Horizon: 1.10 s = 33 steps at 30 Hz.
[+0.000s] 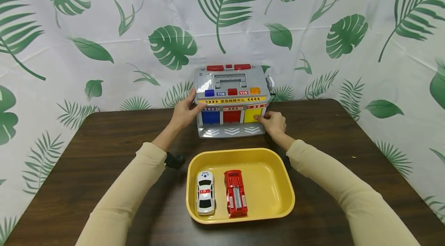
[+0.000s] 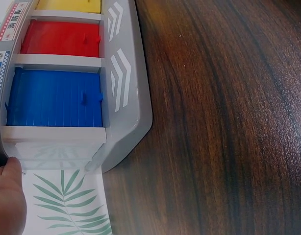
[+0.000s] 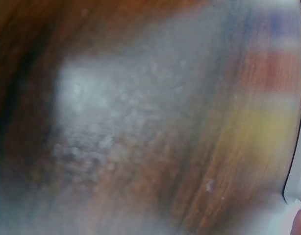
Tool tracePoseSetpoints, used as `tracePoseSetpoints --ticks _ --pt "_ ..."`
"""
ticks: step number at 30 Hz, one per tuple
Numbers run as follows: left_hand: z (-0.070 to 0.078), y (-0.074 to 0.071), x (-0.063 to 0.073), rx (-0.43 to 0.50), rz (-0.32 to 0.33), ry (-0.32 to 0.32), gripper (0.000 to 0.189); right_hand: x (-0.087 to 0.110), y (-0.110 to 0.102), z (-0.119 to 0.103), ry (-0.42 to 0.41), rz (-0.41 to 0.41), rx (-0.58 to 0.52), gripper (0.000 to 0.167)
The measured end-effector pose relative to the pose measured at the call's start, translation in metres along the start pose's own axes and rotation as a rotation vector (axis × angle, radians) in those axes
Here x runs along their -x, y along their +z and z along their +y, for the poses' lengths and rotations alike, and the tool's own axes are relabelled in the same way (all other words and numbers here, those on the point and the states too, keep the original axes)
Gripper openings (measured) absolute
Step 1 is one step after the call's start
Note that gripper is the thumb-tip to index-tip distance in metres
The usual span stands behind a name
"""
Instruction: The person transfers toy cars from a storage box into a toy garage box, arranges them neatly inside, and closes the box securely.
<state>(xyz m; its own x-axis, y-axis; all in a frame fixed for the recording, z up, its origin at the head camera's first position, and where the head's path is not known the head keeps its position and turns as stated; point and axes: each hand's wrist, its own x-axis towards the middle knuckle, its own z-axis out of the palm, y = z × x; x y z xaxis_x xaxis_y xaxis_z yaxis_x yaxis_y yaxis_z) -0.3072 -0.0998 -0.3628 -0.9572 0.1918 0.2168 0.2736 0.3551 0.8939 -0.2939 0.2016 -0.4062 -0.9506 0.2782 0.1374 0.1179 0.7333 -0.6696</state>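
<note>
A grey toy garage (image 1: 232, 80) with a handle on its roof and blue, red and yellow doors stands toward the back of the table. My left hand (image 1: 183, 114) grips its left side, thumb at the front edge and fingers along the side. In the left wrist view the thumb (image 2: 11, 183) lies against the garage's corner, near the blue door (image 2: 55, 98). At the other end my right hand (image 1: 274, 124) holds the right front edge. Its thumb lies over the yellow door (image 1: 251, 116), and the other fingers curl by the side wall. All three doors are down.
A yellow tray (image 1: 267, 215) sits in front of the garage, between my forearms. In it lie a white toy police car (image 1: 206, 195) and a red toy fire truck (image 1: 235, 192). Behind the dark wooden table (image 1: 104, 149) hangs a leaf-patterned cloth (image 1: 132, 56).
</note>
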Motion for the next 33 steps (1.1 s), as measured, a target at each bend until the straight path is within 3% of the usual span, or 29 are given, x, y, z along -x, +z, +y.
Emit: tracePoseSetpoints --ticks 20,33 --pt "-0.0008 -0.0007 -0.0001 0.021 -0.005 0.009 0.075 -0.0013 -0.0059 -0.0054 -0.044 -0.015 0.034 0.041" --pt "-0.0009 -0.0002 0.0003 0.015 -0.002 0.021 0.075 -0.0058 -0.0058 -0.0052 -0.025 -0.022 0.056 0.042"
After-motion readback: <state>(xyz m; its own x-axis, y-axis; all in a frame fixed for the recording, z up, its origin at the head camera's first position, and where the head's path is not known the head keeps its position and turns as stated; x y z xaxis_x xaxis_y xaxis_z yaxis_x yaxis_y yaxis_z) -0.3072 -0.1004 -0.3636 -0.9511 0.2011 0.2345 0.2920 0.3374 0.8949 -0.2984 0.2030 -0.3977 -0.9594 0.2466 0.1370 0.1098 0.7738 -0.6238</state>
